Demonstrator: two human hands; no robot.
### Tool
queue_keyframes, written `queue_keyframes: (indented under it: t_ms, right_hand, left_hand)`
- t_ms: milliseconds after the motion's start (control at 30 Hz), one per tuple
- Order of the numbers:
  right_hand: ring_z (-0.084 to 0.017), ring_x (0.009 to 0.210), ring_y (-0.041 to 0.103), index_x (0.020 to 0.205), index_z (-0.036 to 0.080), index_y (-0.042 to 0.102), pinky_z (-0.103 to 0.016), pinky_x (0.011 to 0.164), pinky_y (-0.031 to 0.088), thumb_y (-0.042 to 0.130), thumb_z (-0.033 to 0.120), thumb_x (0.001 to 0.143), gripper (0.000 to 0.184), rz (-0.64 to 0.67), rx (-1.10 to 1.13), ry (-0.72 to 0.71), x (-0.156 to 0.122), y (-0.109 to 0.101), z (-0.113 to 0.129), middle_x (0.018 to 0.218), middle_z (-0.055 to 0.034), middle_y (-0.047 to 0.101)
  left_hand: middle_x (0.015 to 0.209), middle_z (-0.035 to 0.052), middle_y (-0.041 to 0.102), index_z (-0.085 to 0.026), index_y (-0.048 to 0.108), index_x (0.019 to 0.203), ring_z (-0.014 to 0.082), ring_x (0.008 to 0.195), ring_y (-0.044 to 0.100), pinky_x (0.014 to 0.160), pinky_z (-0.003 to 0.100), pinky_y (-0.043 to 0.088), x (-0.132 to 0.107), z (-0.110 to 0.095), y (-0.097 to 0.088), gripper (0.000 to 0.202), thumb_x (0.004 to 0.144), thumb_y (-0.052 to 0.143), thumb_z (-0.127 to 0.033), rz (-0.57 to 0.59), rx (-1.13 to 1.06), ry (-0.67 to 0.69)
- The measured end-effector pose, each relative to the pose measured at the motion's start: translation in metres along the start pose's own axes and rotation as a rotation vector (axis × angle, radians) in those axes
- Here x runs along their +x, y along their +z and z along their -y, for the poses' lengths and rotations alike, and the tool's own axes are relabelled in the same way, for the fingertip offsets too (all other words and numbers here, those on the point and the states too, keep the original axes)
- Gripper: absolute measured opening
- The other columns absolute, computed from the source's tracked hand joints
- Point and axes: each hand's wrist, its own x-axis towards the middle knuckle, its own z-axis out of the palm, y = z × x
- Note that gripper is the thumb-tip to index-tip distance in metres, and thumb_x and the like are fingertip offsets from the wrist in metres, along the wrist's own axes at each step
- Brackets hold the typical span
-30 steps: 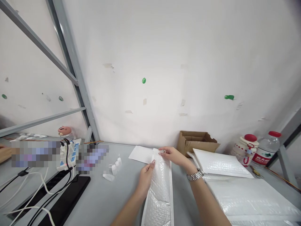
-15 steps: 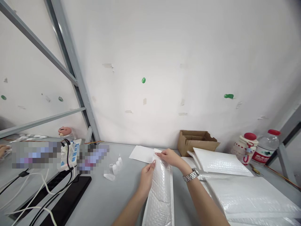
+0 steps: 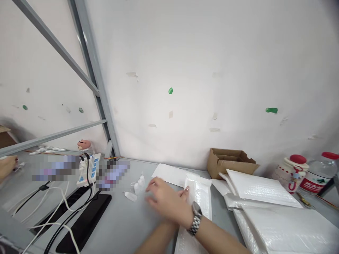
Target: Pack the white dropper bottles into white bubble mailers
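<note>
My right hand (image 3: 166, 203), a metal watch on its wrist, reaches left across the grey table (image 3: 124, 225). Its fingers are stretched out, blurred and hold nothing. The fingertips are close to a few small white dropper bottles (image 3: 137, 187); one of them lies on its side. Under the wrist lies a white bubble mailer (image 3: 198, 197), lengthwise toward me. My left forearm (image 3: 155, 241) comes up from the bottom edge, and its hand is hidden behind my right hand. A fingertip with a painted nail rests on the mailer's left edge; whose hand it belongs to I cannot tell.
A stack of white bubble mailers (image 3: 265, 211) fills the right side, with an open cardboard box (image 3: 230, 162) behind it. A red-capped jar (image 3: 292, 171) and a water bottle (image 3: 319, 173) stand far right. A power strip (image 3: 88, 169), cables and a black keyboard (image 3: 82, 222) lie left. Another person's hand (image 3: 6, 165) shows at the left edge.
My right hand has let go of the mailer's top end and swung left toward the small bottles. The mailer now lies flat. The view has shifted a little to the left.
</note>
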Motion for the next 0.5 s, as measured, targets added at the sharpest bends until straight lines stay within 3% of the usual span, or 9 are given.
queue_keyframes:
  t_ms: [67,133,300,500]
  right_hand:
    - [-0.021,0.084,0.055,0.095,0.015,0.059,-0.033,0.066,0.049,0.052,0.027,0.079,0.021,0.125,-0.05,-0.308,0.004,0.022,0.026,0.104,-0.0108,0.058]
    - [-0.023,0.081,0.056,0.095,0.01,0.058,-0.033,0.059,0.05,0.052,0.023,0.078,0.022,0.196,-0.109,-0.464,0.01,0.041,0.043,0.1,-0.0141,0.057]
    - [-0.024,0.077,0.057,0.098,0.002,0.056,-0.033,0.053,0.051,0.055,0.012,0.07,0.03,0.296,-0.209,-0.355,0.033,0.07,0.058,0.091,-0.0178,0.058]
    - [-0.022,0.07,0.06,0.097,0.001,0.057,-0.033,0.052,0.051,0.049,0.005,0.072,0.027,0.33,-0.24,-0.341,0.037,0.077,0.054,0.086,-0.0159,0.062]
  left_hand:
    - [0.059,0.0036,0.057,-0.019,0.063,0.064,0.0253,0.073,0.053,0.065,0.032,0.037,0.0,0.002,0.0,0.048,0.064,0.054,-0.066,0.099,-0.038,-0.07]
    - [0.055,0.0006,0.052,-0.019,0.06,0.057,0.0222,0.069,0.05,0.063,0.029,0.036,0.002,0.004,0.0,0.05,0.059,0.055,-0.07,0.151,-0.054,-0.092]
    - [0.049,-0.0032,0.038,-0.021,0.047,0.05,0.0137,0.056,0.037,0.053,0.026,0.029,0.008,0.009,0.005,0.056,0.054,0.052,-0.076,0.214,-0.097,-0.125]
    - [0.047,-0.006,0.026,-0.022,0.032,0.046,0.0093,0.05,0.025,0.049,0.025,0.019,0.011,0.015,0.015,0.062,0.047,0.049,-0.082,0.253,-0.106,-0.145]
